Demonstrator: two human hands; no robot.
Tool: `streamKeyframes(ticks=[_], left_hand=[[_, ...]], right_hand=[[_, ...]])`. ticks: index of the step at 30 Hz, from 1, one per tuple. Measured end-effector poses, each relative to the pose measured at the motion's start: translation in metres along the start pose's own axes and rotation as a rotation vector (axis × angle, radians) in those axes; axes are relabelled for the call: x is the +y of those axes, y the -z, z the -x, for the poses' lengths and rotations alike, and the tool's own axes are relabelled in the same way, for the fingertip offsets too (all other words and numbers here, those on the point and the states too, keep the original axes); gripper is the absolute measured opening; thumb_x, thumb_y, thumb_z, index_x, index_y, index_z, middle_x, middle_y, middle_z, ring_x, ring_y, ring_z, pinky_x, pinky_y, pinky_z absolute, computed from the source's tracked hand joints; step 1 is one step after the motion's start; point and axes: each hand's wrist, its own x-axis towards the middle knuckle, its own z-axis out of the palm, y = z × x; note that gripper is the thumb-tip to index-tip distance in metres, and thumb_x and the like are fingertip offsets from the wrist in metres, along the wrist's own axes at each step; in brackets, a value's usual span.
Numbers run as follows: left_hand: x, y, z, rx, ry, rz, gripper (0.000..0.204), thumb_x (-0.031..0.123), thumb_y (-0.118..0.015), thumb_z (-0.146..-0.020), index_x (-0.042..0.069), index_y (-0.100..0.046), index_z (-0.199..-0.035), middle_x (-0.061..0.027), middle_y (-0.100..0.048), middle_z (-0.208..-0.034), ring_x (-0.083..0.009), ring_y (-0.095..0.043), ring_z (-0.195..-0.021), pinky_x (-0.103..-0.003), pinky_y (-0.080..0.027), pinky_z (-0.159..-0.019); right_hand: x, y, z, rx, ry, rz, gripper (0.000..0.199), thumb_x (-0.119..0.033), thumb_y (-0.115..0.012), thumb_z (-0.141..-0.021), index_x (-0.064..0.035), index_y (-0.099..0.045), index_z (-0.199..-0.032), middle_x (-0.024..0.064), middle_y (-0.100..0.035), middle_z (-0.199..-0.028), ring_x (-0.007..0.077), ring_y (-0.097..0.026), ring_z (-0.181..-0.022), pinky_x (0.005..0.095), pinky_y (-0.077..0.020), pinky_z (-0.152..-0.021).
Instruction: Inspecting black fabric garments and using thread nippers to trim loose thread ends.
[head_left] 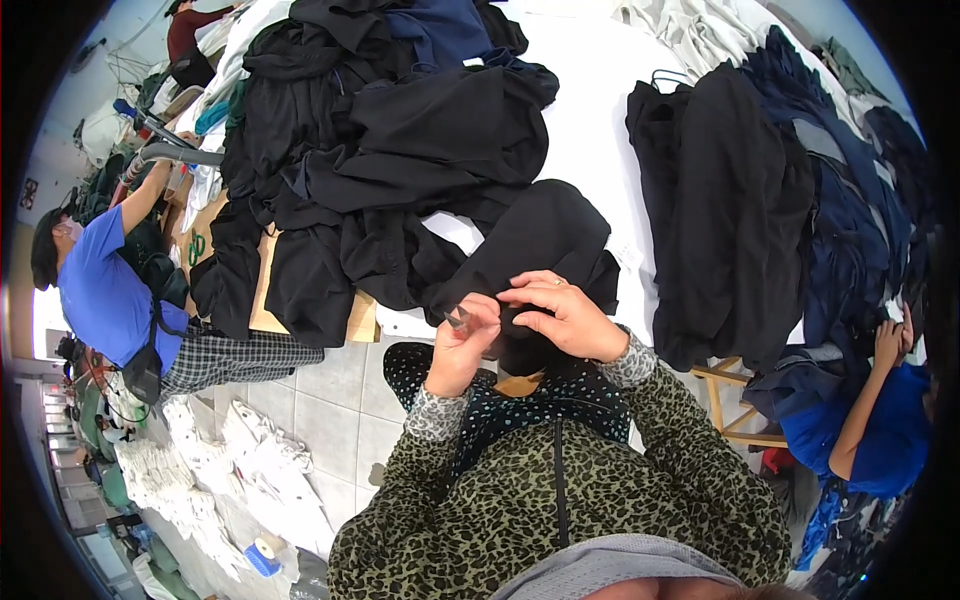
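Observation:
A black garment [540,235] hangs over the near edge of the white table in front of me. My left hand [463,345] is closed at its lower edge, with the dark pointed blades of what look like small thread snips [457,318] sticking out of the fist. Beside it, my right hand [572,318] pinches the cloth between thumb and fingers, a ring on one finger. The exact spot being pinched is partly hidden by the fingers.
Black garments [430,130] are heaped at the left and far side. More black trousers [740,210] and navy garments [850,200] lie at right. A person in blue [110,290] stands at left; another person's arm [865,400] works at right. White cloth [270,470] lies on the tiled floor.

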Motion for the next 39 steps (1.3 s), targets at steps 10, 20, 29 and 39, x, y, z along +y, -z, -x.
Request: streamKeyframes(ticks=[10, 20, 29, 39], left_hand=[[0.005, 0.044, 0.007, 0.48, -0.133, 0.132, 0.019, -0.006, -0.056, -0.077, 0.005, -0.056, -0.093, -0.0102, -0.058, -0.103, -0.0114, -0.052, -0.087, -0.023, -0.043, -0.071], [0.007, 0.111, 0.007, 0.855, -0.215, 0.237, 0.017, -0.001, -0.056, -0.084, 0.002, -0.057, -0.101, -0.0014, -0.058, -0.098, -0.01, -0.053, -0.092, -0.023, -0.04, -0.082], [0.011, 0.11, 0.005, 0.854, -0.222, 0.287, 0.018, -0.003, -0.056, -0.083, 0.003, -0.059, -0.1, -0.0028, -0.06, -0.098, -0.0119, -0.055, -0.092, -0.024, -0.043, -0.083], [0.02, 0.096, 0.013, 0.894, -0.224, 0.19, 0.018, -0.006, -0.058, -0.08, 0.001, -0.058, -0.097, -0.0014, -0.056, -0.093, -0.0104, -0.053, -0.089, -0.021, -0.04, -0.081]], right_hand=[[0.026, 0.042, 0.015, 0.686, -0.128, -0.107, 0.015, 0.004, -0.054, -0.083, -0.0002, -0.064, -0.094, 0.0067, -0.061, -0.091, 0.016, -0.058, -0.089, 0.0266, -0.046, -0.078], [0.128, 0.058, 0.02, 0.61, -0.496, -0.479, 0.035, -0.011, -0.062, -0.086, 0.0036, -0.057, -0.117, 0.0087, -0.061, -0.109, 0.0134, -0.057, -0.098, 0.0242, -0.044, -0.086], [0.11, 0.072, -0.051, -0.047, -0.483, -0.363, 0.04, -0.018, -0.061, -0.087, 0.0088, -0.055, -0.117, 0.0118, -0.063, -0.11, 0.0146, -0.057, -0.1, 0.0254, -0.0433, -0.089], [0.106, 0.048, -0.057, -0.167, -0.728, -0.358, 0.036, -0.021, -0.067, -0.082, 0.0029, -0.061, -0.108, 0.0057, -0.066, -0.096, 0.0133, -0.062, -0.081, 0.024, -0.0489, -0.066]])
